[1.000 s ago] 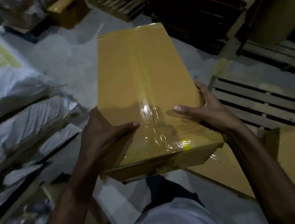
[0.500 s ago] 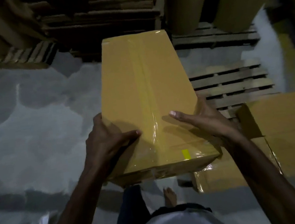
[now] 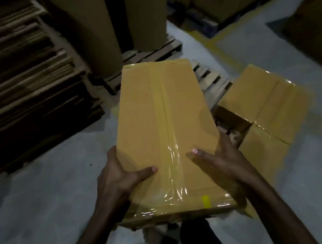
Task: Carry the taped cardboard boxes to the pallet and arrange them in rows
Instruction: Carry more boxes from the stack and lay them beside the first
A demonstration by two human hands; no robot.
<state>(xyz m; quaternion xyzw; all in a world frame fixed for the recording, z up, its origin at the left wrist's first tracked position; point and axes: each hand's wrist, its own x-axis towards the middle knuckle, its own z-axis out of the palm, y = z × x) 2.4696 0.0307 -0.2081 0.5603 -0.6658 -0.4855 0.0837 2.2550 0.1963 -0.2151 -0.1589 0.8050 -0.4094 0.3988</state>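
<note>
Concrete floor [image 3: 43, 197] carries a pallet [image 3: 212, 83] and boxes [image 3: 265, 105]. Left grip [image 3: 118, 179] and right grip [image 3: 226, 162] clamp the sides of a taped box [image 3: 164, 121], thumbs on top.

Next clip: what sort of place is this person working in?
Probably a warehouse or packing storeroom: wooden pallets on a bare concrete floor, a tall stack of flattened cardboard at the left, and taped boxes set down at the right.

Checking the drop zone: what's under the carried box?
Visible: pallet slats right of the carried box, next to taped boxes. Directly beneath is covered, as are most fingers of the left hand and right hand.
</note>
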